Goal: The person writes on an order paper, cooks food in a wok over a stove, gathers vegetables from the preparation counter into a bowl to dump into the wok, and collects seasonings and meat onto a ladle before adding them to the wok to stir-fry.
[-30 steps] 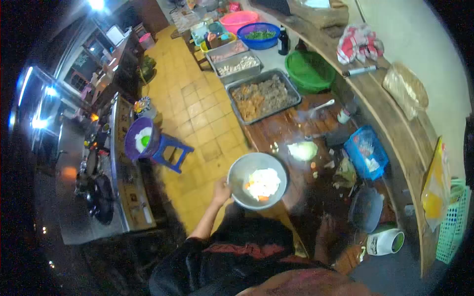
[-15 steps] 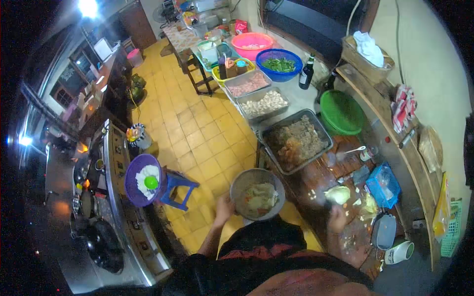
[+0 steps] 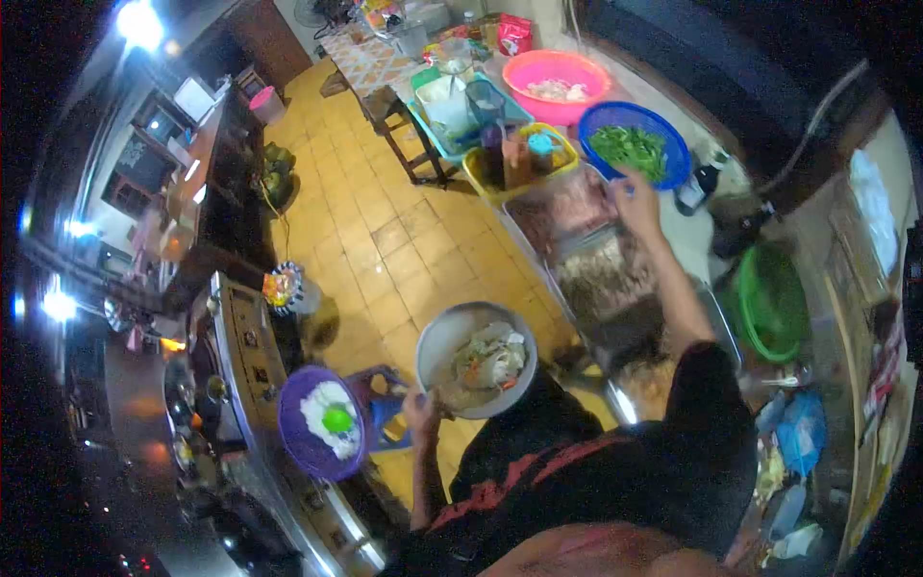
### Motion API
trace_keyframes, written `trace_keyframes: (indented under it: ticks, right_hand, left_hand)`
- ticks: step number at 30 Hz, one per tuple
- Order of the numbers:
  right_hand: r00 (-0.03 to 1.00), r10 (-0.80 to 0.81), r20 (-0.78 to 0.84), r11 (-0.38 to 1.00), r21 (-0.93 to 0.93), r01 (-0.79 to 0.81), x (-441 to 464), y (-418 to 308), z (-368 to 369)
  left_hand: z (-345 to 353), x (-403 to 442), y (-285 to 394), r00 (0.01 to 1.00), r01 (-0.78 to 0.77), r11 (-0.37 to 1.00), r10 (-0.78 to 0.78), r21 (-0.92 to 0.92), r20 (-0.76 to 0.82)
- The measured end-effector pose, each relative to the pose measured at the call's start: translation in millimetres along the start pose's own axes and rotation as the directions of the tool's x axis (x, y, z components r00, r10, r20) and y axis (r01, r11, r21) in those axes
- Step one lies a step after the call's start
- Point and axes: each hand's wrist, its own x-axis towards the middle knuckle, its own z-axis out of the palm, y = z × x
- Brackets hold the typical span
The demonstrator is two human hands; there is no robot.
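My left hand (image 3: 421, 412) grips the rim of a grey metal bowl (image 3: 437, 351), which holds pale shredded vegetables with bits of orange. Stretched forward, my right hand (image 3: 635, 197) is over the edge between a tray of pink meat (image 3: 567, 207) and a blue basket (image 3: 681, 154) of green leaves (image 3: 630, 146). Its fingers look bent together near the leaves, but blur hides whether anything is between them. Below that arm are a tray of whitish pieces (image 3: 604, 269) and, partly hidden by the arm, a larger tray of brownish food (image 3: 646, 380).
A purple basin (image 3: 293, 442) with white food and a green item rests on a blue stool (image 3: 385, 409). The stove (image 3: 245, 337) runs along the left. A pink basin (image 3: 538, 69), yellow basket (image 3: 481, 183), dark bottle (image 3: 702, 183) and green basin (image 3: 769, 298) surround the trays.
My right hand has moved from beside the cut cabbage forward to the meat tray and blue basket. My left hand still holds the bowl. The view has turned and shifted along the table.
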Motion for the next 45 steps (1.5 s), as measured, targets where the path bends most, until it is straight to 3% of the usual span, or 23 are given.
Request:
trace_keyframes:
  ticks: [2,3,5,7,9,11,15,19,20,21,22,23,24,25,26,28,31,34,37,39,41,43,45]
  right_hand:
    - [0.98,-0.12,-0.157,0.931,-0.36,0.056,91.1,128.3,71.7]
    - [0.975,0.216,0.055,0.942,-0.274,-0.193,120.2,146.4,85.1]
    - [0.861,0.428,0.274,0.853,-0.438,-0.284,158.9,185.9,119.4]
    - [0.841,0.45,0.301,0.842,-0.456,-0.288,172.1,223.0,150.5]
    - [0.778,0.505,0.374,0.796,-0.551,-0.252,173.5,234.8,166.7]
    - [0.72,0.542,0.434,0.76,-0.619,-0.198,175.0,241.4,169.0]
    - [0.642,0.564,0.519,0.733,-0.673,-0.1,181.6,248.3,154.7]
    - [0.784,0.467,0.408,0.791,-0.589,-0.165,190.9,221.5,112.2]
    - [0.799,0.495,0.342,0.79,-0.559,-0.25,198.9,202.9,103.5]
    - [0.922,0.289,0.259,0.895,-0.415,-0.164,190.1,248.5,99.5]
    - [0.863,0.375,0.338,0.86,-0.474,-0.189,207.7,209.6,87.0]
    - [0.86,0.377,0.344,0.893,-0.38,-0.24,219.1,195.1,82.1]
    - [0.931,0.251,0.264,0.932,-0.326,-0.159,222.4,246.8,85.4]
    - [0.94,0.128,0.317,0.985,-0.149,-0.085,233.1,234.7,85.7]
    - [0.928,0.192,0.319,0.979,-0.122,-0.161,245.6,211.7,87.4]
    - [0.898,0.237,0.372,0.971,-0.112,-0.209,268.0,135.4,111.5]
    - [0.862,0.181,0.473,0.942,0.168,-0.29,273.7,-7.0,181.3]
    - [0.762,-0.171,0.625,0.941,0.333,-0.062,243.5,-134.6,270.9]
    - [0.495,-0.505,0.707,0.845,0.522,0.117,188.9,-212.7,365.4]
    - [0.15,-0.787,0.598,0.593,0.667,0.451,145.3,-294.1,433.1]
    - [0.039,-0.836,0.547,0.5,0.733,0.461,121.9,-330.1,491.4]
    - [-0.075,-0.884,0.462,0.382,0.805,0.454,102.7,-362.5,535.6]
    - [-0.108,-0.865,0.491,0.406,0.809,0.424,84.9,-403.6,573.8]
  left_hand:
    - [-8.2,60.9,18.7,0.999,-0.011,0.993,0.016,0.114,-0.037]
    - [-14.2,83.3,28.2,0.997,0.015,0.975,0.001,0.22,-0.072]
    - [-23.4,125.7,33.1,0.988,0.124,0.988,-0.116,0.088,-0.097]
    - [-23.0,160.1,79.9,0.989,0.026,0.901,0.041,0.433,-0.145]
    - [-42.0,200.2,50.4,0.978,-0.121,0.962,0.158,0.246,-0.134]
    - [-46.1,220.3,71.3,0.988,0.066,0.922,-0.006,0.383,-0.154]
    - [-39.5,265.7,86.2,0.984,0.146,0.97,-0.123,0.196,-0.127]
    - [-30.2,306.0,101.6,0.989,0.002,0.997,0.009,0.073,-0.146]
    - [-27.7,311.4,109.7,0.987,0.059,0.997,-0.051,0.046,-0.154]
    - [-25.4,316.0,117.7,0.981,0.116,0.993,-0.111,0.017,-0.162]
    - [-23.9,320.2,130.8,0.955,0.216,0.976,-0.217,-0.029,-0.201]
    - [-30.3,333.6,117.1,0.975,0.164,0.984,-0.151,0.074,-0.162]
    - [-30.8,337.3,106.2,0.967,0.149,0.988,-0.153,-0.037,-0.203]
    - [-30.7,341.1,95.9,0.957,0.123,0.982,-0.156,-0.146,-0.244]
    - [-29.7,347.4,111.4,0.956,0.107,0.993,-0.091,0.044,-0.28]
    - [-29.9,361.7,112.6,0.93,0.111,0.985,-0.057,0.13,-0.364]
    - [-41.4,380.6,117.3,0.909,0.054,0.991,0.001,0.12,-0.416]
    - [-40.7,382.7,129.8,0.894,0.17,0.983,-0.127,0.064,-0.431]
    - [-45.0,390.7,111.3,0.873,0.11,0.968,0.015,0.226,-0.487]
    - [-88.6,393.1,94.5,0.836,0.105,0.972,0.028,0.209,-0.549]
    - [-127.4,397.1,89.2,0.814,0.131,0.99,-0.075,0.057,-0.576]
    - [-161.7,393.0,80.1,0.702,0.124,0.984,0.004,0.128,-0.712]
    - [-207.7,384.4,69.5,0.667,0.2,0.976,-0.07,0.088,-0.742]
